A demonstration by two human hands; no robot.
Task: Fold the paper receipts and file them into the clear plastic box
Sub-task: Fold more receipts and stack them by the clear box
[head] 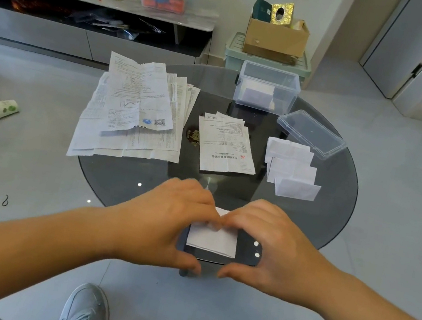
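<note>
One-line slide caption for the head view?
Left hand and right hand press a folded receipt at the glass table's near edge; unfolded stacks and the clear plastic box sit beyond.

A small white receipt [211, 240], folded flat, lies under the fingertips of the left hand [165, 222] and right hand [271, 243]. Far beyond the right hand stands the clear box [269, 88] — open, with folded slips [258, 94] inside. More folded receipts [291, 168] lie between.

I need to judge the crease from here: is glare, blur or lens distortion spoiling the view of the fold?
Head view: motion blur smears the fingertips where left hand and right hand meet on the folded receipt; its lower edges are sharp. Head view: small glare spots dot the glass table, none on the paper. Head view: wide-angle distortion tilts the far doors.
</note>
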